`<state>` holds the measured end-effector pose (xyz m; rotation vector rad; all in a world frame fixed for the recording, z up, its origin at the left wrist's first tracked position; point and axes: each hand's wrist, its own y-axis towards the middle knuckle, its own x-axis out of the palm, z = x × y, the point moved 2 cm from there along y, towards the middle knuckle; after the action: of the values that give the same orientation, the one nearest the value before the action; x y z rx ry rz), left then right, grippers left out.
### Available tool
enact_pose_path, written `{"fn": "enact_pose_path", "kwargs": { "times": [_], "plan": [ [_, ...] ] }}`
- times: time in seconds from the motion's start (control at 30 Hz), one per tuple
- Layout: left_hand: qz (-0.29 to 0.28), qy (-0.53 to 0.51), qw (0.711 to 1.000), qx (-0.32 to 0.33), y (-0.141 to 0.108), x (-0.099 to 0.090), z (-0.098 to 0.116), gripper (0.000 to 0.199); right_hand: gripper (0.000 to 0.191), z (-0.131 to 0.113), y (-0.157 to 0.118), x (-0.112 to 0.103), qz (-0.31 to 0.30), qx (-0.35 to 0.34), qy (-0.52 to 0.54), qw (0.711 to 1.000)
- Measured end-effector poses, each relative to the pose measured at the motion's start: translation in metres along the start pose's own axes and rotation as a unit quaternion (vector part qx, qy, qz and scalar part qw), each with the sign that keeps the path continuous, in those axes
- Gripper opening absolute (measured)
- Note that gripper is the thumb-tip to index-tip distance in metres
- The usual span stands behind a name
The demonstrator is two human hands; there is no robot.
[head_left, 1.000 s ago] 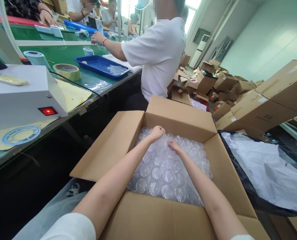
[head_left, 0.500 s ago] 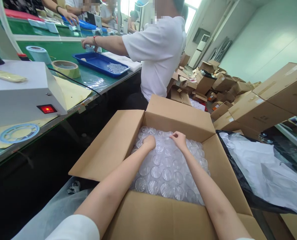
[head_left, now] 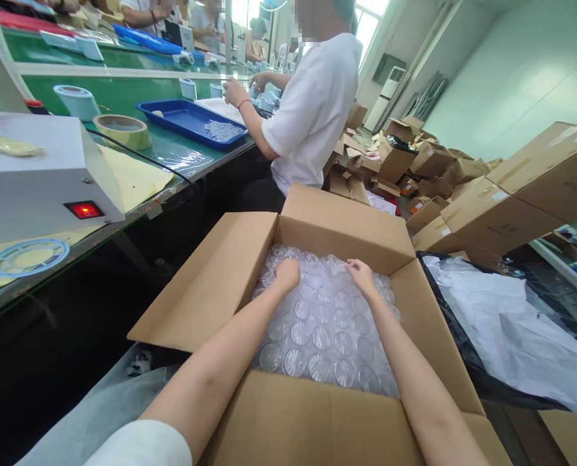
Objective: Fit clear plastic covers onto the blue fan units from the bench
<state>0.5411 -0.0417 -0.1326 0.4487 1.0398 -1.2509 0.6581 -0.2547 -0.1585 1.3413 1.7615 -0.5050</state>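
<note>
An open cardboard box (head_left: 347, 223) stands in front of me, its flaps folded outward. Inside lies a layer of clear round plastic pieces (head_left: 321, 338) in rows under thin clear plastic film (head_left: 312, 281); whether they are cups or large bubbles I cannot tell. My left hand (head_left: 287, 273) is closed at the far left part of the film, fingertips mostly hidden. At the far right part, my right hand (head_left: 361, 277) pinches the film between thumb and fingers.
To the left, a green workbench (head_left: 172, 155) holds a white machine (head_left: 36, 168), a tape roll (head_left: 121, 131) and a blue tray (head_left: 191, 123). A co-worker (head_left: 312, 110) sits beyond the box. Stacked cartons (head_left: 526, 188) and white plastic sheeting (head_left: 506, 310) are on the right.
My right hand has moved slightly right, farther from my left hand, which stays closed in nearly the same place. The co-worker's arm has drawn back from the bench.
</note>
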Motion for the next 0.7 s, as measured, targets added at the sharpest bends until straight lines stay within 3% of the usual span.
{"fn": "enact_pose_path", "kwargs": {
  "times": [0.2,0.37,0.47,0.6,0.7],
  "plan": [
    [0.019,-0.05,0.999,0.006,0.001,-0.015,0.015,0.033,0.028,0.003,-0.008,-0.002,0.011,0.0,0.012,1.0],
    [0.012,-0.109,0.994,0.026,0.008,-0.019,0.018,0.03,0.026,-0.008,-0.021,0.015,-0.045,-0.043,0.01,0.998],
    [0.024,-0.131,0.99,0.036,0.012,-0.026,0.015,0.029,0.023,-0.011,-0.024,0.022,-0.038,-0.039,0.02,0.998],
    [0.062,-0.117,0.991,0.03,0.013,-0.037,0.008,0.027,0.021,-0.011,-0.015,0.01,0.013,-0.025,0.074,0.997],
    [0.074,-0.086,0.993,0.011,0.01,-0.035,0.004,0.029,0.023,-0.01,0.0,-0.008,0.029,-0.027,0.14,0.989]
  ]
}}
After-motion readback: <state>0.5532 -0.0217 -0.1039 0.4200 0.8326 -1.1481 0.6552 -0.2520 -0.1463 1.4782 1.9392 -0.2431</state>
